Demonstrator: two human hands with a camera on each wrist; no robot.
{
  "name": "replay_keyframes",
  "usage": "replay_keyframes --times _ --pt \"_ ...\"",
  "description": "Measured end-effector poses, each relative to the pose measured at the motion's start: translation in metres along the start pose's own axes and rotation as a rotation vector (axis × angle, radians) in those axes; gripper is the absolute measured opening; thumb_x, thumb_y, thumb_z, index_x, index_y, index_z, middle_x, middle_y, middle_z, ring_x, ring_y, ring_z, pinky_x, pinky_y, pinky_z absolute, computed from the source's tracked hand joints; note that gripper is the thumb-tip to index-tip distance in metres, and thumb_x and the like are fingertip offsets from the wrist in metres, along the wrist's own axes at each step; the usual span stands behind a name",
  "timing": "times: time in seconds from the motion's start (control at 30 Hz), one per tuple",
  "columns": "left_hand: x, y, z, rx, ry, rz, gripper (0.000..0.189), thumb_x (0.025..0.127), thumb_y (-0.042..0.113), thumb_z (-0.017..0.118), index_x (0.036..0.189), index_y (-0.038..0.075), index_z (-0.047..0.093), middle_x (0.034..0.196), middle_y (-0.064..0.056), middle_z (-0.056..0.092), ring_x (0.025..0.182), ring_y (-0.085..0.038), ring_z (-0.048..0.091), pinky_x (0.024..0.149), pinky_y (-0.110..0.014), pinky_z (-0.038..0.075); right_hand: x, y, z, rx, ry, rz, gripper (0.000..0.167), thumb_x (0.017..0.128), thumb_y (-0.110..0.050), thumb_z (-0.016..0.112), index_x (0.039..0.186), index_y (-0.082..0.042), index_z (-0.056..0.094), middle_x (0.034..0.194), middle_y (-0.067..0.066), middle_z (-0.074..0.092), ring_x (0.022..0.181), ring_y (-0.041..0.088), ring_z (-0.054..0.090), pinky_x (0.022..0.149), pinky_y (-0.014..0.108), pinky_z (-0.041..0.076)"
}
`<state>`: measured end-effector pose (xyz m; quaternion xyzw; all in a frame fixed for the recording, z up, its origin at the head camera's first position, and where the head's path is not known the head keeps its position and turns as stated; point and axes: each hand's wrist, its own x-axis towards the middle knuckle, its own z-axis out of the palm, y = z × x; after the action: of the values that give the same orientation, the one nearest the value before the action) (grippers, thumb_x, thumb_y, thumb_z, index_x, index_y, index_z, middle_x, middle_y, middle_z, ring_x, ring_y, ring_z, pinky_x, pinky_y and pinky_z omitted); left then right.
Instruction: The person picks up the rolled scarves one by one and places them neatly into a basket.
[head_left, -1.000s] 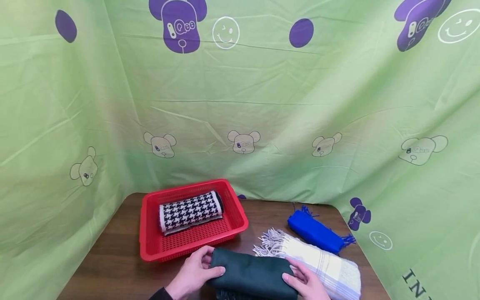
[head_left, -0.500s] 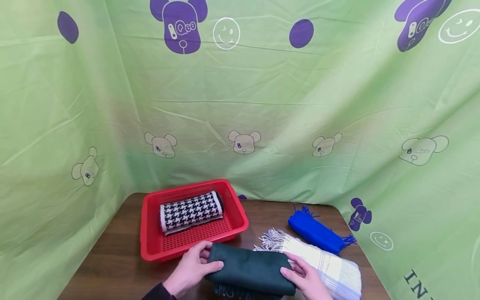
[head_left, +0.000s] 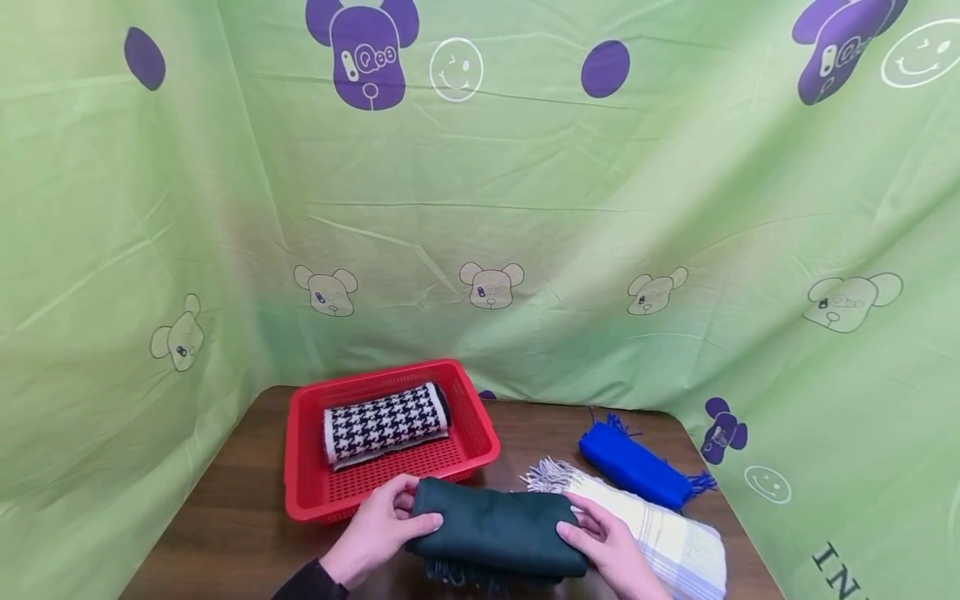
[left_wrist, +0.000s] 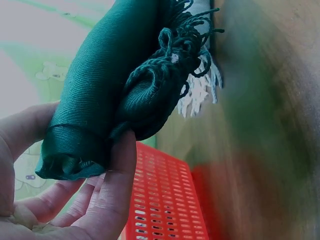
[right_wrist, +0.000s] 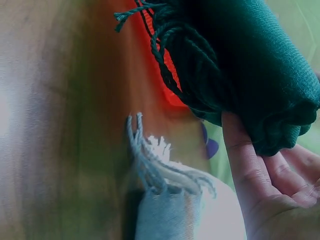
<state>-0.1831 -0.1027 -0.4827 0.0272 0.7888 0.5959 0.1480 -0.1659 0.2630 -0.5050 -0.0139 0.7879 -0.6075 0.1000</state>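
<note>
A dark green scarf [head_left: 495, 529], folded into a thick bundle with twisted fringe along its lower side, is held up over the table's front. My left hand [head_left: 386, 525] grips its left end, thumb on the near face and fingers behind. At the other end my right hand [head_left: 607, 542] pinches the scarf the same way. In the left wrist view the rolled end of the green scarf [left_wrist: 90, 100] sits between thumb and fingers, its fringe [left_wrist: 175, 65] hanging loose. The right wrist view shows fingers [right_wrist: 242, 155] under the scarf's other end.
Behind the scarf, a red plastic basket [head_left: 300, 450] holds a folded black-and-white houndstooth scarf [head_left: 386, 423]. To the right lie a white plaid fringed scarf [head_left: 637, 521] and a folded blue scarf [head_left: 637, 462]. A green printed cloth [head_left: 480, 208] encloses the wooden table [head_left: 202, 533].
Both hands have raised the green scarf a little, away from me and slightly left; more of its fringe shows below. The basket and the other scarves stay where they were.
</note>
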Motion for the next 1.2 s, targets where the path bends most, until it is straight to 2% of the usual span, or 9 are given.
replay_keyframes --times 0.23,0.37,0.7,0.97,1.2 --pt "-0.002 0.001 -0.004 -0.022 0.032 0.036 0.053 0.093 0.026 0.086 0.132 0.000 0.061 0.108 -0.009 0.070 0.091 -0.022 0.066 0.080 -0.039 0.064 0.006 -0.009 0.004 0.044 -0.009 -0.021 0.067 0.103 -0.024 0.073 0.156 0.008 0.045 0.126 0.021 0.072 0.110 0.027 0.071 0.085 0.029 0.063" --pt "-0.003 0.003 -0.008 -0.007 0.053 0.025 0.057 0.092 0.028 0.086 0.134 -0.001 0.060 0.111 -0.010 0.070 0.093 -0.022 0.066 0.082 -0.040 0.064 0.010 -0.013 0.005 0.018 -0.009 -0.024 0.067 0.103 -0.026 0.073 0.156 0.006 0.047 0.126 0.020 0.072 0.112 0.029 0.071 0.086 0.028 0.062" --pt "-0.004 0.007 -0.017 -0.051 0.046 0.005 0.058 0.095 0.029 0.084 0.137 0.000 0.058 0.110 -0.009 0.072 0.089 -0.022 0.070 0.083 -0.042 0.065 0.018 -0.023 0.011 -0.028 -0.006 -0.060 0.065 0.102 -0.024 0.074 0.155 0.004 0.049 0.128 0.019 0.072 0.116 0.029 0.070 0.090 0.023 0.058" --pt "-0.007 0.006 -0.022 -0.078 0.065 0.028 0.052 0.095 0.023 0.083 0.135 -0.001 0.059 0.106 -0.008 0.074 0.084 -0.022 0.070 0.073 -0.038 0.062 0.025 -0.029 0.015 -0.056 -0.007 -0.075 0.063 0.102 -0.024 0.075 0.155 0.002 0.052 0.132 0.017 0.071 0.123 0.031 0.067 0.094 0.018 0.053" --pt "-0.008 0.008 -0.028 -0.067 0.107 0.052 0.053 0.094 0.023 0.084 0.133 -0.002 0.059 0.105 -0.009 0.074 0.087 -0.022 0.069 0.073 -0.038 0.062 0.036 -0.035 0.020 -0.058 -0.023 -0.103 0.061 0.102 -0.023 0.075 0.154 0.000 0.054 0.136 0.019 0.067 0.124 0.031 0.066 0.098 0.025 0.054"
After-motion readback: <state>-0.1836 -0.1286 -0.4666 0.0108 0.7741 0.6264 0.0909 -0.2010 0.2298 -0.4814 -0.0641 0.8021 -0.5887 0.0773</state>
